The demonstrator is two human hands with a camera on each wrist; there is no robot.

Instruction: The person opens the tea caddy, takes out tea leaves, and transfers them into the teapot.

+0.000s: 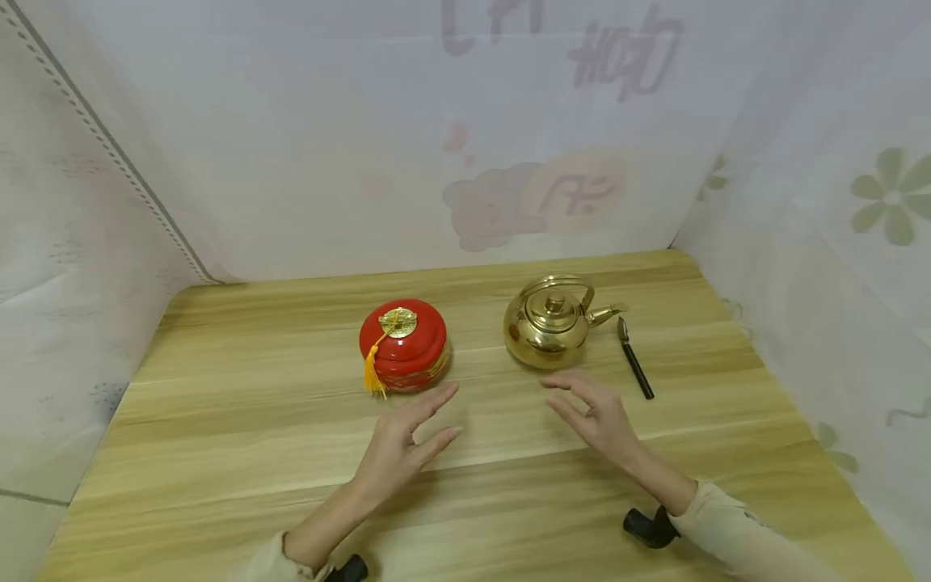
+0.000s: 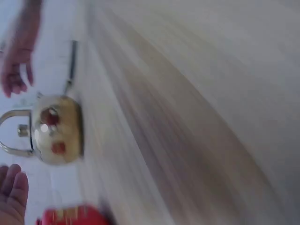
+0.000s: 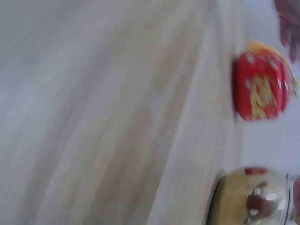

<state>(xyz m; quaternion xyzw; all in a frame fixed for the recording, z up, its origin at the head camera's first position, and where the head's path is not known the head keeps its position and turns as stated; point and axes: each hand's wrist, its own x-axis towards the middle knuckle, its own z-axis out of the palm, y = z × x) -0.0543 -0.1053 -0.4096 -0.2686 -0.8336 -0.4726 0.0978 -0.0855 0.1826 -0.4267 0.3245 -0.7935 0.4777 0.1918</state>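
Observation:
My left hand (image 1: 403, 440) hovers over the table in front of a red lidded jar (image 1: 404, 347), fingers and thumb apart and holding nothing. The jar has a gold medallion and a yellow tassel (image 1: 372, 373) on its lid. My right hand (image 1: 598, 416) is raised in front of a shiny brass teapot (image 1: 545, 333), its fingers loosely bent and nothing in them. The teapot's handle arches over its knobbed lid, and its spout points right. In the left wrist view the teapot (image 2: 58, 131) stands upright; the red jar (image 3: 260, 86) looks blurred in the right wrist view.
A black-handled pen-like tool with a metal tip (image 1: 636, 360) lies on the table, right of the teapot's spout. The wood-grain table (image 1: 240, 404) is bordered by pale printed cloth (image 1: 327, 162) at the back and both sides. Black straps or mounts (image 1: 650, 527) sit at the wrists.

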